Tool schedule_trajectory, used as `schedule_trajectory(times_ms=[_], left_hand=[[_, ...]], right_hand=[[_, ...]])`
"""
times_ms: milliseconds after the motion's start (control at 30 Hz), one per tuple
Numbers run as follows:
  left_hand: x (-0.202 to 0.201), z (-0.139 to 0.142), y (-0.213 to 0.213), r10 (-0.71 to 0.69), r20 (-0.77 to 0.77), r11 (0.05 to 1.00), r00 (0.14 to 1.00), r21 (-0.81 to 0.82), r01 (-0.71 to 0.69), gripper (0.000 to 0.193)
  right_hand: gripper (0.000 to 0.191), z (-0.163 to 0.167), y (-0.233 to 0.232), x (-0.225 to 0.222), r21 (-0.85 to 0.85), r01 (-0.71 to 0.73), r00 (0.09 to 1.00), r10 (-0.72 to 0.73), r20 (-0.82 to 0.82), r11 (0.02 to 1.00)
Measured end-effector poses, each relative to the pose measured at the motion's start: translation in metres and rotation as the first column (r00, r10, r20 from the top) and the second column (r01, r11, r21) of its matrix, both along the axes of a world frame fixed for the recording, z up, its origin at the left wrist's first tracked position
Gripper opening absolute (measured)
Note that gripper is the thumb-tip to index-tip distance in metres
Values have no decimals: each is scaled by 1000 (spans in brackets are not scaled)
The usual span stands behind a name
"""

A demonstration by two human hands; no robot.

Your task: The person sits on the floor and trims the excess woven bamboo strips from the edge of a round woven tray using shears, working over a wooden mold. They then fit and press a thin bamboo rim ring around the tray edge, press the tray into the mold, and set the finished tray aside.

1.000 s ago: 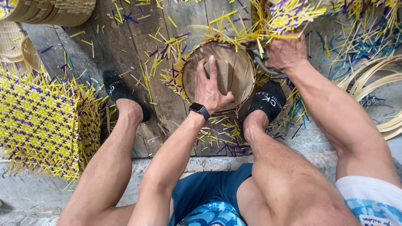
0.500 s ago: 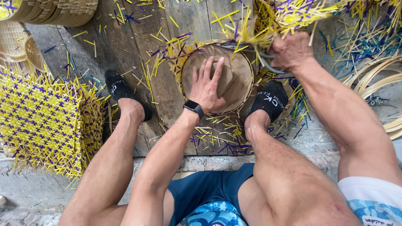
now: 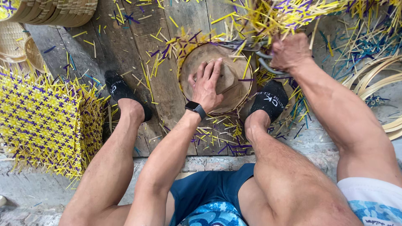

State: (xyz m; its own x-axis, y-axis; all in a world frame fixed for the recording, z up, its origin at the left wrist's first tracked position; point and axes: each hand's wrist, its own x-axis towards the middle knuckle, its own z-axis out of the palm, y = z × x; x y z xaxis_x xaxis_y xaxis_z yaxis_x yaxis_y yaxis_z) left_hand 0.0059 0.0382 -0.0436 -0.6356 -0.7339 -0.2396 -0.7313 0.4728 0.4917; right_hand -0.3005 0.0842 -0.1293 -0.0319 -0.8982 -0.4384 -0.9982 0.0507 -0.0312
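Left hand (image 3: 208,83) pressed flat, fingers spread, on round wooden mould (image 3: 217,77) near far edge of plank floor (image 3: 138,75); right hand (image 3: 289,51) clenched around metal shears (image 3: 261,58) at mould's far right rim, among upstanding yellow-and-purple strips (image 3: 276,14). Mould judged rigid, fairly heavy, stable under palm pressure; strips judged light, springy, brittle at cut ends, best taken in a bunch close to rim. Finished woven panel (image 3: 42,121) noted at left edge, socked feet (image 3: 268,100) bracing work.
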Motion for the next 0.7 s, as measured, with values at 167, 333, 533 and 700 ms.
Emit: schedule_trajectory(times_ms=[167, 333, 533, 700], left_hand=[[2, 1, -5, -70, -1, 997, 998, 41, 70, 118], [7, 2, -12, -201, -42, 977, 979, 61, 203, 120], [-12, 13, 17, 298, -46, 951, 953, -75, -301, 114], [-34, 7, 31, 511, 100, 859, 854, -25, -511, 95]], right_hand=[[35, 7, 12, 5, -208, -30, 1000, 28, -14, 978], [46, 3, 11, 18, -561, -113, 990, 42, -138, 820], [31, 0, 23, 5, -273, 44, 994, -13, 112, 961], [72, 33, 18, 20, -618, -138, 987, 58, -148, 774]])
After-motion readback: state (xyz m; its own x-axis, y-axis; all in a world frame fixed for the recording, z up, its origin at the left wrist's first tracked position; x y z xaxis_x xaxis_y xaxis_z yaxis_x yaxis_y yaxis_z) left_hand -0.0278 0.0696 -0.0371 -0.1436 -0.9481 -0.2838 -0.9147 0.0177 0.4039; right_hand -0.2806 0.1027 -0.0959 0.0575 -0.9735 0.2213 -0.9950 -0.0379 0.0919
